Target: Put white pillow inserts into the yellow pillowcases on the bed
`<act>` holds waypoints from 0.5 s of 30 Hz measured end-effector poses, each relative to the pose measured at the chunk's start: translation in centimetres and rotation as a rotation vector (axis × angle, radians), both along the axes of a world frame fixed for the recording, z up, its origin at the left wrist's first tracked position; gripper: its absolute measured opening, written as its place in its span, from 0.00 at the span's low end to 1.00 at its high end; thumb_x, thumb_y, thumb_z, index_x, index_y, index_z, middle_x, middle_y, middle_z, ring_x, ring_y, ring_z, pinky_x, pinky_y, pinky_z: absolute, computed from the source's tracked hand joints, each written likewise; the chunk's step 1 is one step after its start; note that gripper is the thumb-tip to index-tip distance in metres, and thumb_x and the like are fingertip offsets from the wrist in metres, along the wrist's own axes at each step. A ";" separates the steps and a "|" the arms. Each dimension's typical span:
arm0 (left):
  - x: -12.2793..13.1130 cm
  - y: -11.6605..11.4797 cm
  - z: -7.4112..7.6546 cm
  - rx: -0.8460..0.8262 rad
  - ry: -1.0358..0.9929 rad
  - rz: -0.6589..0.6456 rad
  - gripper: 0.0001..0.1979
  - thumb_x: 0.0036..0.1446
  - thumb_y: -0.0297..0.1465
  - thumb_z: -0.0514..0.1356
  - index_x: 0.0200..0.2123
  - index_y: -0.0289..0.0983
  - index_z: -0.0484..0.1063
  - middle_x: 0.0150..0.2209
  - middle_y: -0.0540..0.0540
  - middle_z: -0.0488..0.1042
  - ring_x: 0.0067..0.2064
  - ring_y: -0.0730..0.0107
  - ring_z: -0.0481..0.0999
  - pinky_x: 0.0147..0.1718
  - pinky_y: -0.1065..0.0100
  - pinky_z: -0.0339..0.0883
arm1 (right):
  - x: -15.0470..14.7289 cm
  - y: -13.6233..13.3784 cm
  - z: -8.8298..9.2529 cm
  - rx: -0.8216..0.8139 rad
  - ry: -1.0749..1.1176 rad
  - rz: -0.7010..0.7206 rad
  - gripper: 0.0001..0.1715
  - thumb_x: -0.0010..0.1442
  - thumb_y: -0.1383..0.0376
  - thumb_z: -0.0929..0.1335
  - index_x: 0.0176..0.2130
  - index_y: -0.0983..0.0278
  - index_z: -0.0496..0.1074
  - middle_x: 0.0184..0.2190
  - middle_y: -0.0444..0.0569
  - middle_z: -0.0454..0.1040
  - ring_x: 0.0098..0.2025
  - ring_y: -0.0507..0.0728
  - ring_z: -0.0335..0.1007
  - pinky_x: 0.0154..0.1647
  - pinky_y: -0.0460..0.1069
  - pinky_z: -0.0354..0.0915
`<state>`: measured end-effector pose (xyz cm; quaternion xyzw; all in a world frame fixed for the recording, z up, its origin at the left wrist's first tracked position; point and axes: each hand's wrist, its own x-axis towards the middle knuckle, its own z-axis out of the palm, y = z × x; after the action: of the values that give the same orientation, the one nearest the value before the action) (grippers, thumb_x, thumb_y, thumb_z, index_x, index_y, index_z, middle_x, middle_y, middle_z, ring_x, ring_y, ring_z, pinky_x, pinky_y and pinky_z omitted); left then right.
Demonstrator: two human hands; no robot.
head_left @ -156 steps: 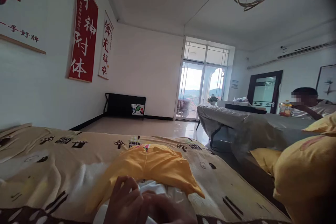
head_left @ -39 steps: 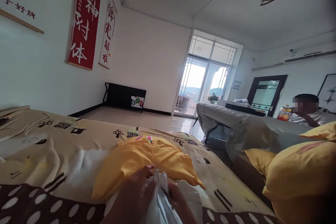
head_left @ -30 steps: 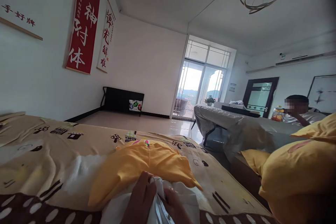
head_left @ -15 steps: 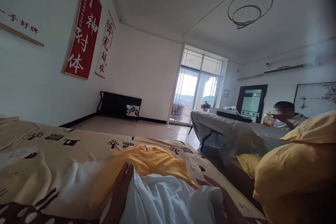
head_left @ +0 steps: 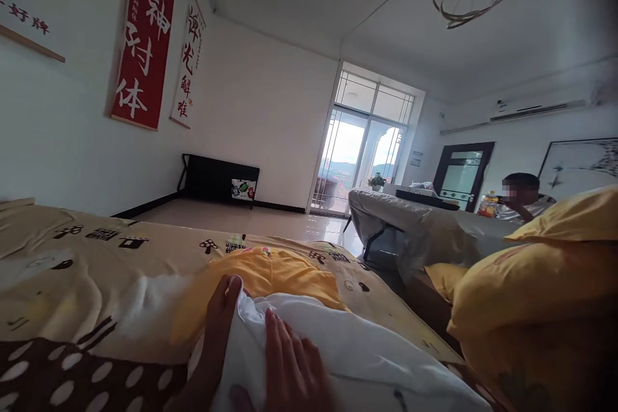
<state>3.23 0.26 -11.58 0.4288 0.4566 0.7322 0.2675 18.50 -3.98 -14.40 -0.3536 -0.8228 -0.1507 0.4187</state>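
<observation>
White cloth (head_left: pixel 376 354) lies bunched on the patterned bedspread (head_left: pixel 159 251), its far edge over a yellow-orange cloth (head_left: pixel 284 273). At the near left edge of the white cloth, my left hand (head_left: pixel 215 335) pinches a fold between thumb and fingers. My right hand (head_left: pixel 294 364) rests on top of the same cloth, just right of the left hand, fingers stretched out and pointing away. Its thumb side is blurred near the bottom of the view. How the white and yellow cloths join cannot be made out.
Yellow pillows (head_left: pixel 535 290) are piled at the right. Beyond the bed stands a table (head_left: pixel 376 206) under plastic sheeting, with a plant (head_left: pixel 376 180) and a bottle (head_left: pixel 488 203). A person (head_left: pixel 521 203) sits behind it. A black folded table (head_left: pixel 217 180) leans by the left wall.
My right hand has moved left across the white cloth, close to my left hand, and now lies flat. The white cloth spreads smoother to the right. The view has tipped slightly down.
</observation>
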 end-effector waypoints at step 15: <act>-5.2 -1.4 1.7 -0.026 0.945 -0.282 0.14 0.59 0.34 0.47 0.39 0.39 0.72 0.47 0.43 0.73 0.50 0.65 0.70 0.49 0.67 0.60 | 4.3 6.0 4.1 -0.653 -0.138 -0.010 0.23 0.66 0.54 0.55 0.48 0.59 0.72 0.42 0.51 0.76 0.45 0.60 0.69 0.46 0.52 0.61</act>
<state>-1.99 -1.12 -9.91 0.7684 0.4744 0.4084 0.1331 22.78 1.97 -10.34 -0.4621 -0.8523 0.0953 0.2258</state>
